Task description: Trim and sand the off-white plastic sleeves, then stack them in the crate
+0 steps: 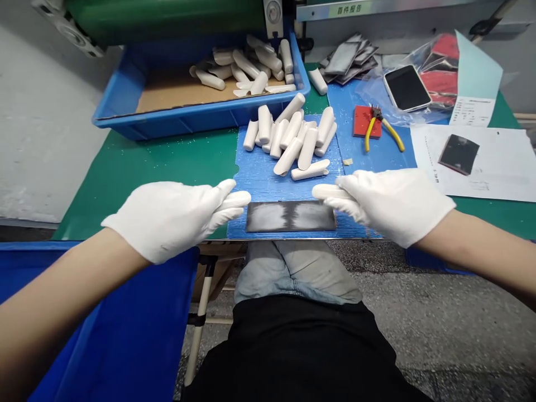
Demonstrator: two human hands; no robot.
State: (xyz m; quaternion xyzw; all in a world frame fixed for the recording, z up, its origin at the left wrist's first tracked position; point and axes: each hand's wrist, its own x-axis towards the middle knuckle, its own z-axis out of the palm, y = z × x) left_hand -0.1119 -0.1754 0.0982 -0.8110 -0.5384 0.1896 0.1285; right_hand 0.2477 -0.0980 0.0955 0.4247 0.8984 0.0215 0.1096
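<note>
My left hand [167, 215], in a white glove, is closed on a smooth white plastic piece [239, 199], mostly hidden by the fingers. Across from it, my white-gloved right hand [383, 201] grips a similar white plastic piece [329, 191] between thumb and fingers. Between the hands a flat dark strip [290, 216], looking like sandpaper with two patches of white dust, lies at the table's front edge. The right fingertips are over its right end. Behind it is a pile of curved white plastic pieces [288, 134] on a blue mat [251, 187].
A blue bin [167, 123] with more white pieces stands at the back left, under a green roller [167, 19]. To the right are yellow-handled cutters [393, 134], a red block [360, 120], a phone-like device [407, 88], papers [511, 162] and stacked dusty pads [347, 58].
</note>
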